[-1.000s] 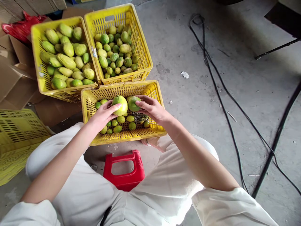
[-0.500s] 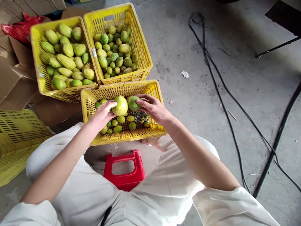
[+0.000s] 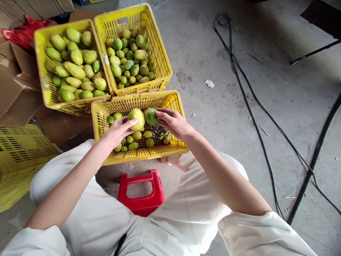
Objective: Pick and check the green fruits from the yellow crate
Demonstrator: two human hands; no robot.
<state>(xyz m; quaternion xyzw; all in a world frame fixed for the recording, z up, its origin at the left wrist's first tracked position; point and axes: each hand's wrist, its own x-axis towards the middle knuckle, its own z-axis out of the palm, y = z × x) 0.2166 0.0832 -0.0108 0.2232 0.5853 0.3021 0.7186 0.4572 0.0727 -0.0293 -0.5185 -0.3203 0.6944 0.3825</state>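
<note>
My left hand (image 3: 120,131) is closed round a large, round yellow-green lemon (image 3: 136,118), with the thumb across its front. Beside it, my right hand (image 3: 172,122) grips a smaller, darker green lemon (image 3: 151,116) by its right side. Both fruits are held close together above a yellow plastic crate (image 3: 138,155) between my knees. Inside that crate lie several small green lemons (image 3: 133,146) and a dark, shiny crumpled clump (image 3: 159,132), partly hidden by my right hand.
Two more yellow crates stand beyond, the left one (image 3: 43,71) full of long greenish fruit, the other (image 3: 163,53) holding mixed lemons. A yellow crate (image 3: 23,145) is at far left near cardboard (image 3: 16,81). A red stool (image 3: 142,205) sits under me. Black cables (image 3: 249,96) cross the right floor.
The yellow-green lemon has turned slightly in my left hand, and the left thumb has slid lower across it. My right fingers have shifted a little on the green lemon.
</note>
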